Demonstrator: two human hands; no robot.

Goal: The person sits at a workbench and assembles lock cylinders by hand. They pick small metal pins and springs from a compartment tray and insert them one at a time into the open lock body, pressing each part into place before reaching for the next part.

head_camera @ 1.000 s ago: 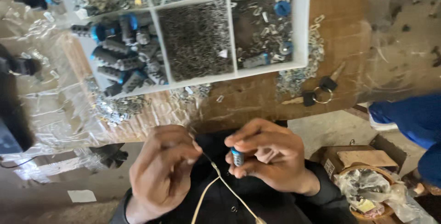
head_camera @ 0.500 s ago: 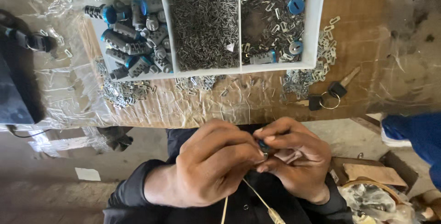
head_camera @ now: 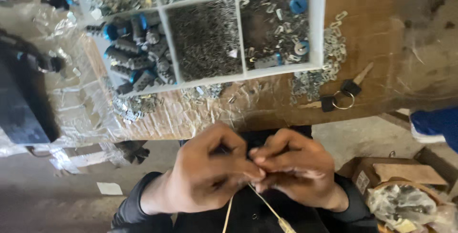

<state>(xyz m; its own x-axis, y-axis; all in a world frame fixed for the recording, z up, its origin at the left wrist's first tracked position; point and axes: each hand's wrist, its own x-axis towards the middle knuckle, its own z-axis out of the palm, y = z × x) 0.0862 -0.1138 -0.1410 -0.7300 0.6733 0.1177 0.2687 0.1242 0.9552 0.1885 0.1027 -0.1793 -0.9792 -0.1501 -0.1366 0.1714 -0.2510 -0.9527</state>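
Far to my left a dark case (head_camera: 21, 113) is sitting on crinkled clear plastic sheet (head_camera: 81, 118), and above it the white divided tray (head_camera: 319, 27) is holding dark ribbed cylinders with blue ends (head_camera: 136, 56) in one compartment, fine metal pins (head_camera: 205, 37) in the middle one, and mixed small parts in the next.

My left hand (head_camera: 207, 173) is curling closed below the bench edge, thumb and forefinger pinching against the fingertips of my right hand (head_camera: 291, 171), which is also folded tight. Something small is being gripped between them, but my fingers are hiding it, so I cannot tell what it is. A thin pale cord (head_camera: 265, 204) is running down from the pinch toward my dark sleeves.

I am judging the piece as light, hard and easy to drop, best taken by its sides with fingertips only; the cord looks limp and should be held close to the pinch.

To the right, two keys on a ring (head_camera: 341, 97) are lying on the wooden bench (head_camera: 381, 37), with a cardboard box (head_camera: 400, 173) lower down.
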